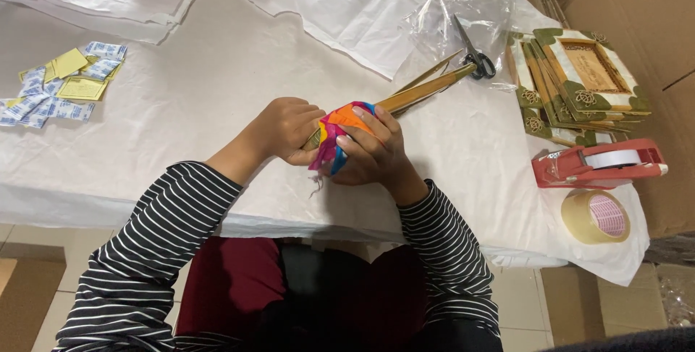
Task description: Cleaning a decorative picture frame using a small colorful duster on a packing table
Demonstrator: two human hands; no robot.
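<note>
Both my hands meet at the middle of the white-covered table (217, 70). My left hand (286, 131) is closed around the near end of a bundle of flat golden sticks (423, 90) that points away to the upper right. My right hand (373, 149) wraps a crumpled multicoloured cloth (339, 129), pink, orange and blue, around that same end. The sticks' far tips lie close to a pair of black-handled scissors (474, 54).
Clear plastic wrap (452, 8) lies behind the scissors. A stack of green-cornered wooden frames (579, 84) sits at the right, with a red tape dispenser (601, 164) and a tape roll (595, 216) nearer. Small blue-white sachets and yellow cards (61, 84) lie at the left.
</note>
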